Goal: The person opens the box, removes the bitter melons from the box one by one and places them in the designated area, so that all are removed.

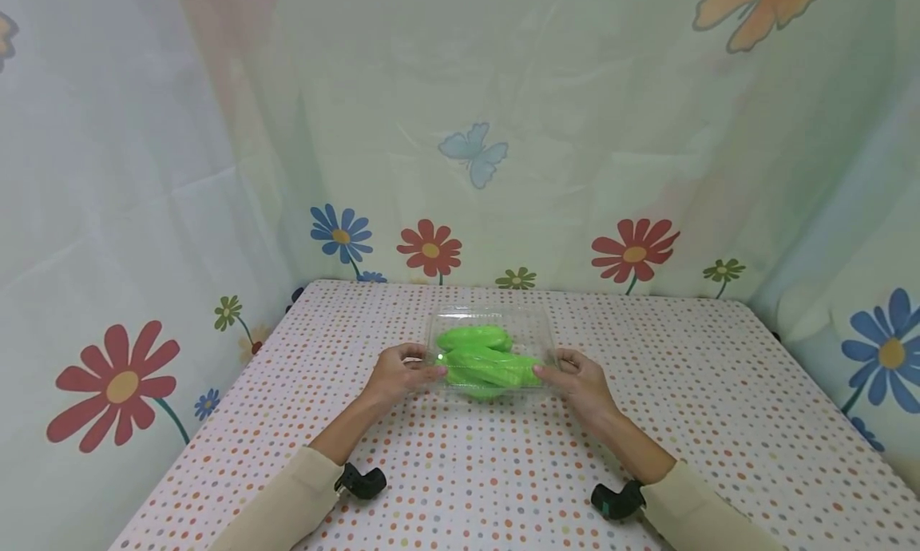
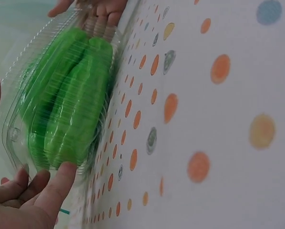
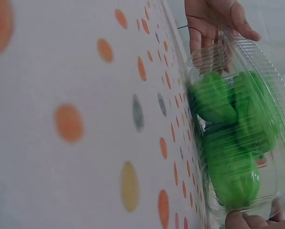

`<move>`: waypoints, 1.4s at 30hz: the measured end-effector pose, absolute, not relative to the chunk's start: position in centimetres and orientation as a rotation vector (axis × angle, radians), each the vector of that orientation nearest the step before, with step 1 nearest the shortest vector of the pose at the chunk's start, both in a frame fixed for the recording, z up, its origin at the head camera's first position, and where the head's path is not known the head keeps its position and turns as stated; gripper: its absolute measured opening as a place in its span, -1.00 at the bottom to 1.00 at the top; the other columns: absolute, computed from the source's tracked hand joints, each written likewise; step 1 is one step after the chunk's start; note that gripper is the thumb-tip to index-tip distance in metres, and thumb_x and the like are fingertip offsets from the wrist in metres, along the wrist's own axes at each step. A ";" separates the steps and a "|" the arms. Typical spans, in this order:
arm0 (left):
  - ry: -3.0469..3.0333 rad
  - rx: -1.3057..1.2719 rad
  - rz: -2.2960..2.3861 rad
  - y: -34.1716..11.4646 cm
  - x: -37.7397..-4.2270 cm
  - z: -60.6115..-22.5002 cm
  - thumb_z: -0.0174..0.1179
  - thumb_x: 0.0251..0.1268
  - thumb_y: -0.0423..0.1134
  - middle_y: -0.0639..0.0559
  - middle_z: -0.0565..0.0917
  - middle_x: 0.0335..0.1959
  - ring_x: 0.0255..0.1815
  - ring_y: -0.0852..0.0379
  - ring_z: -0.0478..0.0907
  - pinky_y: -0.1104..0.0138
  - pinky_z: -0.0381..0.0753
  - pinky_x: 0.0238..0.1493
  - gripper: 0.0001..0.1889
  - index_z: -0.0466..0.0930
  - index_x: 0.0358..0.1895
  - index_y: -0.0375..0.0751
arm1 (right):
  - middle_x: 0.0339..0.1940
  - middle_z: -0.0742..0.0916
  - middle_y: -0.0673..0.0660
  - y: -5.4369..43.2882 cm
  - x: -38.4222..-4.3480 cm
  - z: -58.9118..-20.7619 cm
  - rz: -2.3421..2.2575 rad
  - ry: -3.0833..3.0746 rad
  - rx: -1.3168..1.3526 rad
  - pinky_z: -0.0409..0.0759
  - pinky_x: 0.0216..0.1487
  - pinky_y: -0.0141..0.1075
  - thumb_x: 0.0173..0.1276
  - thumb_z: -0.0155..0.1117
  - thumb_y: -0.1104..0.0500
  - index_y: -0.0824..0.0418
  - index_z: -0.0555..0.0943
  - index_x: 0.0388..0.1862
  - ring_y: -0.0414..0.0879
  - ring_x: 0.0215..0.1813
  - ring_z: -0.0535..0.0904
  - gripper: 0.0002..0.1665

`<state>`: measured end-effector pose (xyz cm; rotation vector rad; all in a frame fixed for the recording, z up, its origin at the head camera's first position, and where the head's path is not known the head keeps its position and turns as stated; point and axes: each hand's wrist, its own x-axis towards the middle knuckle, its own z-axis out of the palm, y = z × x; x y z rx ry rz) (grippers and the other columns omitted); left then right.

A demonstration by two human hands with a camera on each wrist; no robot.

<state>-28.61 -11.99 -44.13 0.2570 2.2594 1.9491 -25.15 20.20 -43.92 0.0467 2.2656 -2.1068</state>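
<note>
A clear plastic clamshell box sits at the middle of the table, with ridged walls and what looks like its lid over the contents. Inside lie several bright green, long vegetable-like pieces, smooth and lumpy; their exact kind cannot be told. My left hand holds the box's left end, thumb on the near side and fingers at the edge. On the opposite end, my right hand grips the edge in the same way. In the left wrist view, two green pieces press close to the transparent wall.
A table covered in a polka-dot cloth spreads around the box. Behind and at both sides hang fabric walls printed with flowers and butterflies. Dark wrist cameras sit on both sleeves.
</note>
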 end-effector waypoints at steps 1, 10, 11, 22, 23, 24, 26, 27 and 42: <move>2.275 0.257 1.943 -12.0 -28.6 -44.1 0.56 0.10 -0.09 -0.38 0.59 0.20 0.19 -0.22 0.62 0.08 0.72 0.03 -0.20 0.42 0.33 -0.46 | 0.52 0.30 0.42 20.2 -25.2 -44.0 -2.112 2.275 0.057 0.41 0.41 -0.15 0.38 0.41 0.10 0.47 0.14 0.51 0.14 0.51 0.28 -0.06; 2.326 0.266 1.893 -11.9 -28.4 -43.9 0.50 0.16 0.00 -0.25 0.70 0.04 0.15 -0.13 0.66 0.15 0.73 -0.01 -0.42 0.58 0.08 -0.37 | -0.57 0.50 -0.08 20.0 -25.0 -44.3 -2.164 2.355 0.128 0.29 -0.57 -0.41 0.25 0.53 0.11 0.41 0.54 -0.06 -0.27 -0.58 0.29 -0.51; 2.331 0.277 1.890 -11.8 -28.4 -44.0 0.49 0.18 0.00 -0.24 0.70 0.03 0.14 -0.12 0.67 0.15 0.74 -0.03 -0.43 0.58 0.06 -0.38 | -0.62 0.46 -0.09 19.9 -25.0 -44.4 -2.163 2.361 0.140 0.26 -0.60 -0.41 0.24 0.54 0.10 0.38 0.54 -0.16 -0.26 -0.61 0.26 -0.55; 2.403 0.262 1.865 -11.7 -27.7 -44.0 0.48 0.16 0.07 -0.11 0.71 -0.02 -0.29 0.11 0.60 0.29 0.59 -0.26 -0.57 0.58 -0.41 -0.23 | -0.82 0.28 -0.14 19.4 -24.4 -44.9 -2.215 2.374 0.235 0.15 -0.70 -0.40 0.15 0.61 -0.04 0.13 0.35 -0.78 -0.26 -0.73 0.12 -0.37; 2.421 0.246 1.863 -11.6 -27.6 -44.1 0.49 0.15 0.08 -0.12 0.71 0.03 -0.25 0.08 0.61 0.29 0.59 -0.23 -0.57 0.57 -0.46 -0.21 | -0.83 0.28 -0.15 19.4 -24.3 -44.9 -2.212 2.373 0.253 0.13 -0.72 -0.40 0.14 0.61 -0.06 0.11 0.35 -0.82 -0.26 -0.74 0.11 -0.34; 2.435 0.233 1.859 -11.5 -27.6 -44.1 0.49 0.15 0.09 -0.14 0.68 0.12 -0.16 0.05 0.63 0.29 0.59 -0.19 -0.55 0.55 -0.49 -0.20 | -0.84 0.27 -0.16 19.3 -24.3 -44.9 -2.208 2.371 0.267 0.13 -0.73 -0.40 0.14 0.61 -0.08 0.10 0.34 -0.84 -0.27 -0.75 0.11 -0.33; 2.473 0.214 1.836 -11.4 -27.5 -44.2 0.47 0.15 0.13 -0.17 0.63 0.25 0.04 -0.03 0.62 0.27 0.58 -0.10 -0.51 0.51 -0.57 -0.19 | -0.86 0.26 -0.16 19.2 -24.3 -44.8 -2.198 2.370 0.295 0.12 -0.75 -0.41 0.14 0.60 -0.10 0.10 0.34 -0.87 -0.27 -0.77 0.10 -0.31; 2.483 0.216 1.827 -11.3 -27.4 -44.3 0.45 0.17 0.15 -0.17 0.63 0.25 0.13 -0.06 0.59 0.26 0.58 -0.09 -0.48 0.49 -0.61 -0.19 | -0.86 0.26 -0.16 19.2 -24.3 -44.9 -2.199 2.359 0.294 0.14 -0.74 -0.40 0.14 0.60 -0.11 0.09 0.32 -0.87 -0.27 -0.77 0.10 -0.30; 2.493 0.355 1.699 -12.0 -26.7 -43.3 0.34 0.27 0.22 -0.18 0.65 0.19 0.07 -0.13 0.61 0.18 0.61 -0.12 -0.46 0.50 -0.57 -0.17 | -0.67 0.39 -0.03 19.8 -22.6 -43.2 -2.062 2.366 0.110 0.32 -0.54 -0.37 0.34 0.45 -0.07 0.26 0.44 -0.59 -0.17 -0.60 0.25 -0.46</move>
